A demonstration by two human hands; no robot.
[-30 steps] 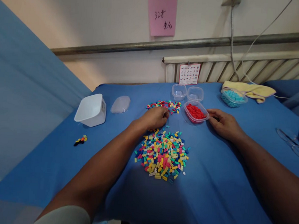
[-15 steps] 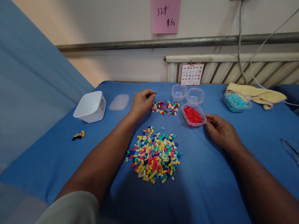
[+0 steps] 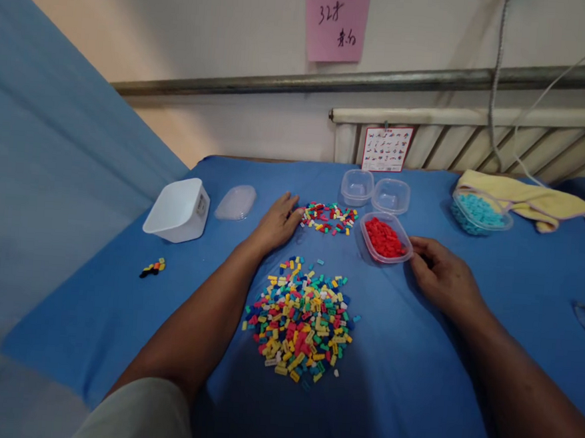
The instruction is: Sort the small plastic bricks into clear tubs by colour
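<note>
Bench (image 3: 463, 418): draped in blue cloth, carrying everything listed below.

Large pile (image 3: 299, 326) of mixed bricks: heaped between the forearms, perhaps for equal reach by both hands.

Towel (image 3: 524, 195): yellow, loosely folded, at the far right.

White tub (image 3: 184, 230): upright, far left, likely set aside to leave working room.

Right hand (image 3: 446, 276): grip narrow, thumb and fingers on the right corner of the red-brick box, probably to steady it.

Left hand (image 3: 277, 224): grip wide, fingers spread at the left edge of the small pile; nothing seen in it. Whether the fingertips touch the bricks, cannot tell.

Turquoise-brick box (image 3: 507, 223): against the towel, one colour kept together, well apart from the piles.

Red-brick box (image 3: 365, 236): upright on the cloth, just right of the small pile, nearer the right hand than any other box.

Two see-through boxes (image 3: 390, 208): side by side behind the red-brick box, presumably grouped for easy reach.

Lid (image 3: 237, 202): flat, beside the tub.

Small pile (image 3: 333, 215): mixed bricks, spread thin, perhaps so single colours show.

Little cluster (image 3: 153, 268): black, yellow and orange pieces, apart at left.
</note>
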